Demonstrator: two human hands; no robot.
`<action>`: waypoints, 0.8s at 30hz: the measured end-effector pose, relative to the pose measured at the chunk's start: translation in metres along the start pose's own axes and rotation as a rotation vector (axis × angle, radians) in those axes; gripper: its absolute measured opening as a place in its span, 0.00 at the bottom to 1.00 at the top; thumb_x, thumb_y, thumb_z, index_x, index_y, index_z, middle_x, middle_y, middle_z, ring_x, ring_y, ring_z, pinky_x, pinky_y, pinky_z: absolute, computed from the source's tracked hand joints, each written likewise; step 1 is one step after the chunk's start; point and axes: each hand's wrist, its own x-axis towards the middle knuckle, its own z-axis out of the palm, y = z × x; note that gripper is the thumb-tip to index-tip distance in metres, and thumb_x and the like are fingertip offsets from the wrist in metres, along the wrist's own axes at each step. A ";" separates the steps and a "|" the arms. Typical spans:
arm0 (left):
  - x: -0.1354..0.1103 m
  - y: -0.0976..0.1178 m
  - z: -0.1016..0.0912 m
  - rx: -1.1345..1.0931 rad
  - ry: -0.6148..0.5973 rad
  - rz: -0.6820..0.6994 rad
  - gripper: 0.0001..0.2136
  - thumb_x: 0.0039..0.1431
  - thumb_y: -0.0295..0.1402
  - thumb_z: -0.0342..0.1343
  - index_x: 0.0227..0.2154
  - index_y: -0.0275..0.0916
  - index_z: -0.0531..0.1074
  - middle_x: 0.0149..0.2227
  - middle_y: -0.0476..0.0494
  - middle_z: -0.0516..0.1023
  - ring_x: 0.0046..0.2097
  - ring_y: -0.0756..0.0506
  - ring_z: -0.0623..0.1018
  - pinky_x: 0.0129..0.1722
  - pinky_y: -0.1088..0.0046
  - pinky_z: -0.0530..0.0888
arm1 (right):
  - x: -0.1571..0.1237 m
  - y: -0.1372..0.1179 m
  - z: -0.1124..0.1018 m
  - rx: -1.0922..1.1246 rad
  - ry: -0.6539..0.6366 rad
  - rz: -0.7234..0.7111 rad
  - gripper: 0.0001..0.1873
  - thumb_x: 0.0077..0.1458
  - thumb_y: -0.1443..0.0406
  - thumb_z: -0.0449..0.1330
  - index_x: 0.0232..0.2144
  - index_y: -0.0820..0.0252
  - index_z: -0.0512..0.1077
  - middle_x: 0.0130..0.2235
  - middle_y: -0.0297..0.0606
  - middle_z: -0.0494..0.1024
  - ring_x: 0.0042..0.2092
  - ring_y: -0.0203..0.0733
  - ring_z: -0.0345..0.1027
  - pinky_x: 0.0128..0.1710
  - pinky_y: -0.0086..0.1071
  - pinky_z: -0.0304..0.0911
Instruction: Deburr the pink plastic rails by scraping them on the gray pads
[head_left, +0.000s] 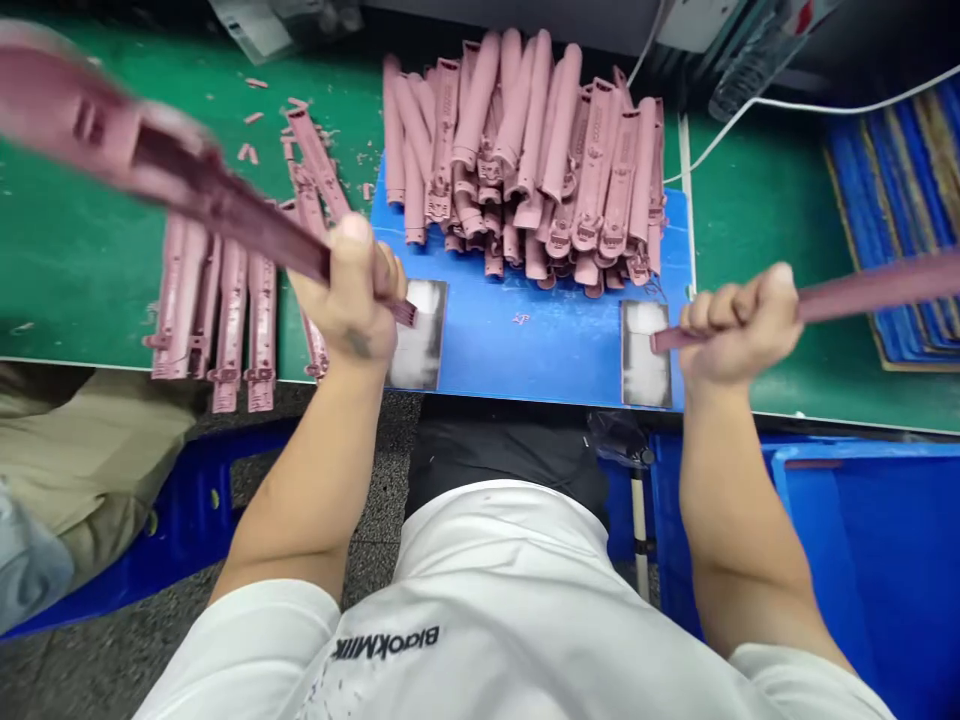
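My left hand [352, 290] is closed round one end of a long pink plastic moulded part [150, 160] that sticks up and out to the left, blurred by motion. My right hand [739, 325] is fisted round the end of a second pink part [877, 288] that points right over the green table. Between and beyond both hands a heap of several like pink parts [525, 160] lies on a blue board [525, 340].
A row of pink parts [217, 310] lies at the green table's [75, 250] front left edge, with small pink scraps behind. Blue crates [862, 560] stand below at right. A stack of blue sheets [900, 200] lies far right. A white cable [750, 110] crosses the table.
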 end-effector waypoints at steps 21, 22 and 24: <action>0.000 -0.004 -0.014 0.080 -0.043 0.137 0.38 0.73 0.57 0.66 0.20 0.45 0.46 0.21 0.55 0.39 0.21 0.50 0.45 0.22 0.66 0.46 | 0.009 0.012 0.002 -0.009 -0.051 -0.041 0.33 0.78 0.44 0.59 0.25 0.45 0.51 0.19 0.16 0.42 0.18 0.21 0.35 0.18 0.24 0.43; 0.000 -0.006 -0.014 0.086 -0.014 0.157 0.38 0.75 0.59 0.63 0.21 0.45 0.46 0.21 0.54 0.40 0.22 0.50 0.46 0.23 0.67 0.47 | 0.010 0.014 0.002 -0.028 -0.030 -0.047 0.32 0.81 0.42 0.55 0.26 0.44 0.51 0.20 0.15 0.42 0.19 0.20 0.36 0.20 0.23 0.45; 0.001 -0.009 -0.013 0.090 0.014 0.214 0.38 0.78 0.64 0.59 0.23 0.44 0.47 0.22 0.53 0.42 0.23 0.50 0.50 0.25 0.67 0.49 | 0.010 0.016 0.002 -0.041 0.022 -0.066 0.31 0.83 0.38 0.42 0.28 0.41 0.50 0.21 0.16 0.42 0.22 0.19 0.37 0.24 0.22 0.49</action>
